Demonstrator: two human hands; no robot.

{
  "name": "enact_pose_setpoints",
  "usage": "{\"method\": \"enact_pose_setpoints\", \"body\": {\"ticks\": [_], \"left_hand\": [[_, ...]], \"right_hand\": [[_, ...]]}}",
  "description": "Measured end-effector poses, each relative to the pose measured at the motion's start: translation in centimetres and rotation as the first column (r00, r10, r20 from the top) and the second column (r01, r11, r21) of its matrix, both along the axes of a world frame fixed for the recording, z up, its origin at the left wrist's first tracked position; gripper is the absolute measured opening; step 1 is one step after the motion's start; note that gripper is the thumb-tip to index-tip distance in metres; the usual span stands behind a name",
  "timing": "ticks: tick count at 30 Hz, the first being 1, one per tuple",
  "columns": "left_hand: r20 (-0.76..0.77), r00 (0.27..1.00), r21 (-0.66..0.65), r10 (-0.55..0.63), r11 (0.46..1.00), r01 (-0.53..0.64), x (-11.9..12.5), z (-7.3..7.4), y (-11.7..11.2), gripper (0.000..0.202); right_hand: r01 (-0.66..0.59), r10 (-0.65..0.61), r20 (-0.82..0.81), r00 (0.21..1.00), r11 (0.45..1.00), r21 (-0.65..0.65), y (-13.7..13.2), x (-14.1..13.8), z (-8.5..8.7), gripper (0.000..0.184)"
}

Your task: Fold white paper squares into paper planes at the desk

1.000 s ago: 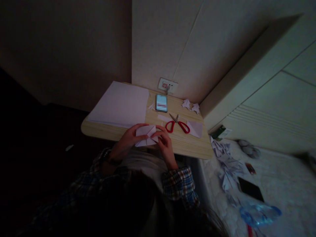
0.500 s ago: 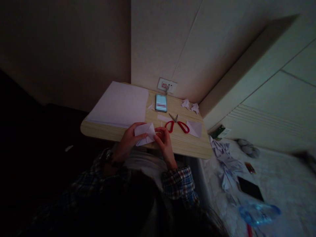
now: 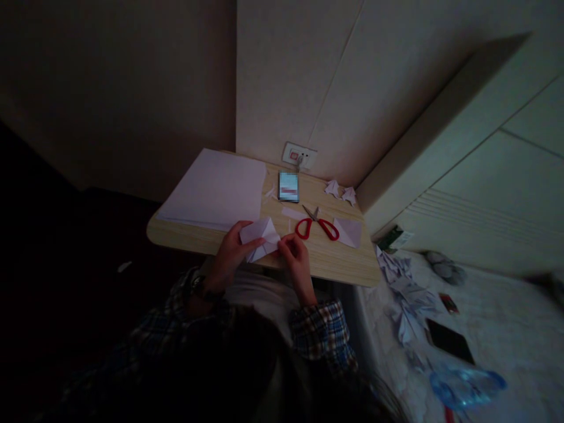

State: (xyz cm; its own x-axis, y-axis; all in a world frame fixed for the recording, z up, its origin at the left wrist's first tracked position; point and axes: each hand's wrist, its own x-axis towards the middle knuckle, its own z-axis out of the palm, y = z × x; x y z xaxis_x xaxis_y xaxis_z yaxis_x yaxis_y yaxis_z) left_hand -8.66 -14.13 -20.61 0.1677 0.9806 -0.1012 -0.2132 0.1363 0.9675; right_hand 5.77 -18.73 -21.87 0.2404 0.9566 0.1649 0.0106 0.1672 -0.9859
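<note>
A partly folded white paper [image 3: 259, 238] lies at the near edge of the small wooden table [image 3: 343, 264]. My left hand [image 3: 231, 252] grips its left side with curled fingers. My right hand [image 3: 296, 254] pinches its right corner. Both wrists come out of plaid sleeves. Red-handled scissors [image 3: 318, 224] lie just right of my right hand, and a folded white paper piece [image 3: 349, 231] lies beside them.
A stack of white sheets [image 3: 218, 189] covers the table's left half. A phone [image 3: 288, 185] lies near a wall socket [image 3: 299, 156]. Small folded paper figures [image 3: 340, 190] sit at the back right. On the bed to the right lie more paper figures [image 3: 405, 296], a dark phone [image 3: 449, 342] and a plastic bottle [image 3: 467, 385].
The paper has been turned and folded narrower between my hands. My right hand slid down to its right corner. My left hand kept its hold on the left side.
</note>
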Motion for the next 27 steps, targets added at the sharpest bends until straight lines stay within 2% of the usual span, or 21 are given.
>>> {"method": "enact_pose_setpoints", "body": {"ticks": [4,10,15,27], "left_hand": [[-0.005,1.0,0.03,-0.012,0.999,0.012,-0.05,0.08,0.08,0.046],[-0.133,0.991,0.025,0.014,1.0,-0.011,-0.14,0.13,0.07,0.049],[-0.177,0.984,0.012,-0.006,1.0,0.008,-0.19,0.66,-0.17,0.049],[-0.076,0.997,0.014,0.013,1.0,-0.012,-0.06,0.24,-0.29,0.048]], "right_hand": [[0.02,-0.021,-0.014,1.0,0.999,-0.026,0.09,0.12,-0.2,0.021],[0.032,-0.033,-0.018,0.999,0.999,-0.018,0.21,0.2,-0.49,0.022],[0.012,-0.012,-0.021,1.0,1.0,0.007,0.19,0.16,-0.77,0.021],[0.038,-0.035,-0.071,0.997,0.999,0.038,0.02,-0.29,-0.26,0.02]]}}
